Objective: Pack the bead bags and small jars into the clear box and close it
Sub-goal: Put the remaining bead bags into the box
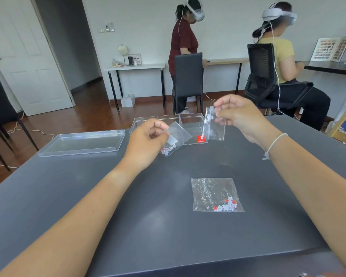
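Observation:
My left hand (148, 140) pinches a small clear bead bag (175, 139) with red and white beads in its lower corner, just in front of the clear box (148, 121). My right hand (242, 114) holds a second bead bag (214, 126) hanging upright over the box's right end. The box is open, divided into compartments, with a red label (201, 138) on its front wall. Its clear lid (82, 142) lies flat to the left. A third bead bag (216, 194) lies on the dark table (88, 196) nearer to me. No jars are visible.
Two people in headsets are at desks beyond the table, one standing (183, 47), one seated (278, 62) on an office chair. A black chair (188, 80) stands behind the box, and another black chair (0, 108) stands at far left. Cables lie on the wooden floor.

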{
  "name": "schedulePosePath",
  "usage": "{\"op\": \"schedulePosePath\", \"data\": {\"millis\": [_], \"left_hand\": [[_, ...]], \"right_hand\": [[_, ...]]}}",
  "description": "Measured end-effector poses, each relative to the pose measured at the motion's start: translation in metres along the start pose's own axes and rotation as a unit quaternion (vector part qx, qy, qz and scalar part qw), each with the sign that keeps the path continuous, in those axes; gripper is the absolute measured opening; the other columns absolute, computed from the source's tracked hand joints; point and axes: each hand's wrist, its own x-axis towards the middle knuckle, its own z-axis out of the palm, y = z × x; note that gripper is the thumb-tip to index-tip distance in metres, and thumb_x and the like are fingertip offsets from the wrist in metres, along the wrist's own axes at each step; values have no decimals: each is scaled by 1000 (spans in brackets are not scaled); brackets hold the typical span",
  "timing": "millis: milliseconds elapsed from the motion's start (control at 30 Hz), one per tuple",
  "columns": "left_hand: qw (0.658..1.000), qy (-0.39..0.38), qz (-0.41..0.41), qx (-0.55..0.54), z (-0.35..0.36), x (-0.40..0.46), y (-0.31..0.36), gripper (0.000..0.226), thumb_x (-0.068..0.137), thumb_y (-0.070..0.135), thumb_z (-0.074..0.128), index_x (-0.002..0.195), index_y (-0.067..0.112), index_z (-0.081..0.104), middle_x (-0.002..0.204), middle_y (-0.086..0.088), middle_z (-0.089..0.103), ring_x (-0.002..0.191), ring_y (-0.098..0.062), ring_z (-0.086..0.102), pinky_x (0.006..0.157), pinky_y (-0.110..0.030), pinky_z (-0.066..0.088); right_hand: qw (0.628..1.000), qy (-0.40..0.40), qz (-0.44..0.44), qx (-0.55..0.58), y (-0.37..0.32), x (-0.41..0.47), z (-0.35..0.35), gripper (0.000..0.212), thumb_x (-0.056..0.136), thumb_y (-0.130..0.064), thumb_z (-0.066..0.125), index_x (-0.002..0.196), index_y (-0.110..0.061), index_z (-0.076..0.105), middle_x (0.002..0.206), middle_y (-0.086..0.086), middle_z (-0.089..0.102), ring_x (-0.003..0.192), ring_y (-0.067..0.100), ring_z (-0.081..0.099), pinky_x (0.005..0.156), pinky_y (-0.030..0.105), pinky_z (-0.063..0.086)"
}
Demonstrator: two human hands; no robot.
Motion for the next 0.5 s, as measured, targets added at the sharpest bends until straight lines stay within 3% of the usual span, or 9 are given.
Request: {"op": "schedulePosePath", "data": {"millis": [167, 233, 333, 500], "left_hand": [[1000, 22, -5, 3, -2, 1, -3, 25, 80, 10, 60, 68, 31, 57, 66, 11, 64, 58, -3, 53, 50, -5, 37], [1000, 22, -8, 5, -2, 1, -4, 25, 80, 10, 60, 67, 31, 57, 66, 11, 65, 61, -7, 54, 52, -6, 38], [1000, 14, -4, 4, -2, 2, -4, 25, 80, 10, 60, 67, 30, 57, 65, 11, 64, 56, 0, 51, 51, -4, 36], [1000, 13, 4, 0, -2, 3, -3, 22, 81, 12, 61, 68, 29, 57, 65, 9, 64, 51, 6, 49, 52, -2, 36]], "right_hand": [[997, 77, -32, 5, -6, 31, 14, 30, 81, 4, 56, 72, -24, 57, 74, -4, 57, 73, 17, 59, 70, 24, 50], [994, 94, -46, -15, -4, 41, 22, 33, 81, 3, 55, 69, -27, 55, 71, -7, 56, 72, 14, 58, 60, 11, 45], [991, 97, -61, -63, 2, 47, 33, 35, 82, 3, 54, 66, -29, 55, 69, -8, 56, 64, 4, 52, 48, 1, 38], [990, 47, -41, -126, 18, 51, 44, 30, 83, -1, 54, 69, -27, 56, 75, -2, 61, 67, 10, 55, 58, 18, 42]]}}
